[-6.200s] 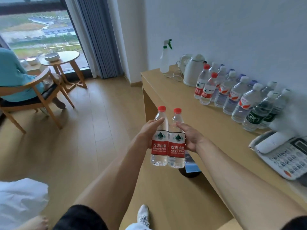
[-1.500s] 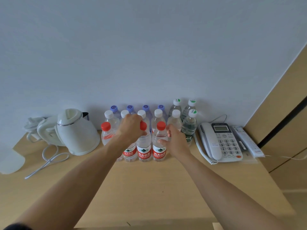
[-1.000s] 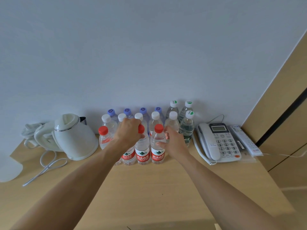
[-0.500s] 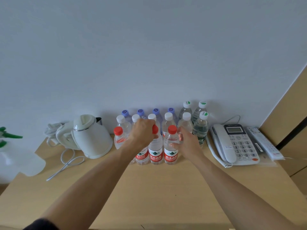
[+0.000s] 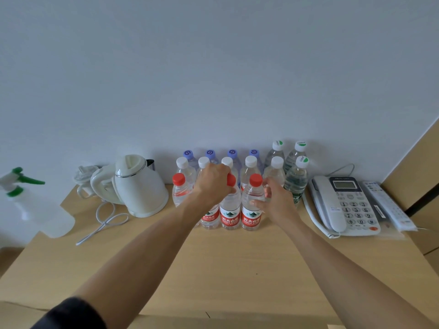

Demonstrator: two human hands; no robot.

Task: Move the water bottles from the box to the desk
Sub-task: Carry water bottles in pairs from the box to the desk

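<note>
Several water bottles stand in rows on the wooden desk [image 5: 237, 262] against the wall. The front row has red caps and red labels. My left hand [image 5: 213, 184] grips the neck of one red-capped bottle [image 5: 230, 214] from above, and its cap peeks out beside my fingers. My right hand [image 5: 275, 200] is curled loosely round the shoulder of the neighbouring red-capped bottle [image 5: 251, 210], thumb in front, fingers behind. Both bottles stand upright on the desk. Another red-capped bottle [image 5: 178, 191] stands at the left end. The box is out of view.
A white kettle [image 5: 140, 186] with its cord [image 5: 104, 222] sits left of the bottles, a spray bottle [image 5: 31, 205] further left. A white telephone [image 5: 344, 205] and a remote [image 5: 389, 205] lie to the right. A cardboard-coloured edge [image 5: 237, 321] crosses the bottom.
I carried two red-capped bottles from beside the desk and stood them in the front row. Over the last second my hands stayed on them; my right fingers have loosened.
</note>
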